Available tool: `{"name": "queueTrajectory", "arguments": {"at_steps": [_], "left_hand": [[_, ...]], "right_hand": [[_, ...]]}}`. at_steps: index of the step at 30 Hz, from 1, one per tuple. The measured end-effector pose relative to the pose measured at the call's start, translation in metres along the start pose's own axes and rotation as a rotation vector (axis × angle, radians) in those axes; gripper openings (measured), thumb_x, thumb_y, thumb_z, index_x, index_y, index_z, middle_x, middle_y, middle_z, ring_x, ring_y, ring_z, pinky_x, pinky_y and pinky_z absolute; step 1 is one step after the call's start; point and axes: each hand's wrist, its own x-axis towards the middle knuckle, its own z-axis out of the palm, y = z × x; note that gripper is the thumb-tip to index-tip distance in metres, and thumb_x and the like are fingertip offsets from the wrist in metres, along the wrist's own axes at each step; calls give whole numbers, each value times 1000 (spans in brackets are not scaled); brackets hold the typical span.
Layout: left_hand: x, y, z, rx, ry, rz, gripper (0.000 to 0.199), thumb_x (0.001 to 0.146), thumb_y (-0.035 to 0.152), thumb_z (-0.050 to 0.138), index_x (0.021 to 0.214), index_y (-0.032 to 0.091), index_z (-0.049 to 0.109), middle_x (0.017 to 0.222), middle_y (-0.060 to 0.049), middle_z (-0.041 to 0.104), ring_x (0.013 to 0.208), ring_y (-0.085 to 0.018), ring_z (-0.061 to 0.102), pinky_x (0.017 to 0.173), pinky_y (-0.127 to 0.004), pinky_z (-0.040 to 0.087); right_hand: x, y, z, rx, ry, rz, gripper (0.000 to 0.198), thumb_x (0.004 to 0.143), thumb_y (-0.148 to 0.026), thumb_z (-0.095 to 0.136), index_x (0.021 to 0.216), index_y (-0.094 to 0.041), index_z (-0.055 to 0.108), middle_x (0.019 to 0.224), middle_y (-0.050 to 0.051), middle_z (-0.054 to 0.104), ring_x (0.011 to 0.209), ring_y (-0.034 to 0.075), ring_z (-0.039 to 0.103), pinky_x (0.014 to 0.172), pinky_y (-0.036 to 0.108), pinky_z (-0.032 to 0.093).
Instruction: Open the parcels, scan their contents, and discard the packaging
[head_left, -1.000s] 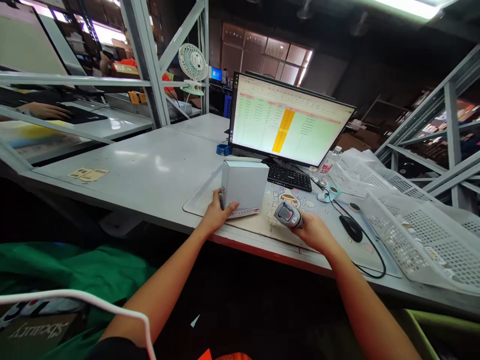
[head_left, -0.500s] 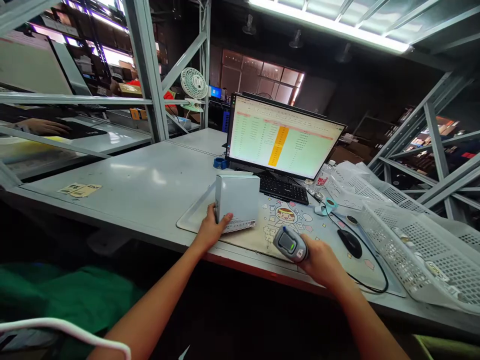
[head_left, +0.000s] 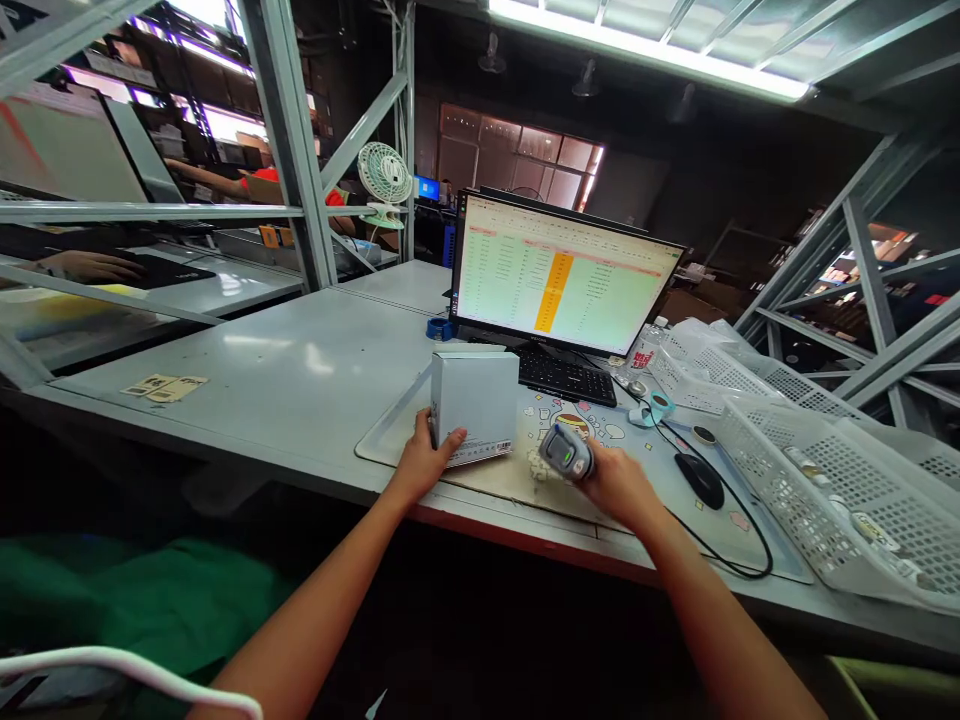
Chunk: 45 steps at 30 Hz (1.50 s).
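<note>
A white box [head_left: 476, 400] with small print and a barcode along its lower edge stands at the front of the desk mat [head_left: 397, 425]. My left hand [head_left: 426, 455] grips its lower left corner, thumb on the front face. In my right hand [head_left: 619, 482] is a grey barcode scanner [head_left: 564, 455] with a small green light, just right of the box and angled toward it. The fingers round the scanner's handle are mostly hidden. Behind the box are a black keyboard [head_left: 566, 377] and a monitor [head_left: 562, 270] showing a table with an orange column.
White perforated baskets [head_left: 847, 480] line the right side, the nearest holding small items. A black mouse [head_left: 699, 480] and a cable lie beside them. Blue tape [head_left: 440, 328] sits by the monitor, paper labels [head_left: 165, 387] lie far left. Another person's hand [head_left: 94, 266] rests at the neighbouring desk.
My right hand has moved the scanner a little left and up, closer to the box. My left hand and the box have stayed about where they were.
</note>
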Motion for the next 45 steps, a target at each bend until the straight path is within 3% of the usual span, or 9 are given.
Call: {"name": "queueTrajectory", "arguments": {"at_steps": [7,13,22,26,32,36,40,42,45], "left_hand": [[1,-3,-1,12,6,-14,95,79,79,60,149,17,40,132,-22,70,123,-41,68,106,-56,52],[1,-2,-1,13,4,-17,93,79,78,61,148,18,41,133,-22,69,121,-41,68,106,-57,51],[2,-5,-2,-3,-2,-25,93,79,78,61,147,19,41,129,-19,71,120,-39,69,106,-55,52],[2,-7,-2,-21,-4,-24,90,81,78,62,146,20,41,128,-18,72,119,-38,70,105,-53,54],[1,-6,-3,-12,-4,-47,96,79,78,64,150,19,39,131,-18,71,122,-40,69,107,-55,53],[2,-12,-4,-53,-48,-31,100,81,76,68,158,22,36,138,-19,68,127,-39,67,111,-57,51],[2,-18,-5,-133,-125,29,111,77,67,80,167,25,30,159,-21,53,139,-39,60,115,-53,50],[1,-17,-5,-156,-164,52,113,76,62,83,169,29,29,167,-18,45,143,-38,57,118,-50,49],[2,-12,-6,-191,-208,117,109,78,58,83,169,31,30,171,-14,40,145,-35,55,120,-47,48]], "right_hand": [[63,86,24,17,93,495,42,99,-29,63,138,-15,59,127,17,74,114,30,71,81,34,48],[88,84,31,36,145,591,54,95,-19,58,146,-2,54,132,29,68,126,40,65,103,47,49],[187,23,57,164,154,347,58,104,-26,44,160,-10,45,167,22,43,153,35,38,123,49,34],[195,22,74,216,151,334,61,112,-41,33,164,-11,43,179,19,19,165,37,11,130,59,17],[192,26,79,302,150,298,65,113,-50,31,161,-11,49,179,18,17,166,37,6,130,62,11],[189,14,53,373,243,232,69,114,-51,18,168,-13,34,178,18,20,165,32,13,130,56,20],[160,-15,7,710,291,-297,88,107,-75,6,172,-19,26,176,15,28,159,26,34,122,43,41],[133,-35,-16,754,210,-578,100,98,-89,30,173,-24,23,174,15,33,156,30,39,122,46,42],[83,-63,-43,411,126,-592,109,87,-70,79,171,-24,26,162,18,49,148,35,47,123,54,40]]}}
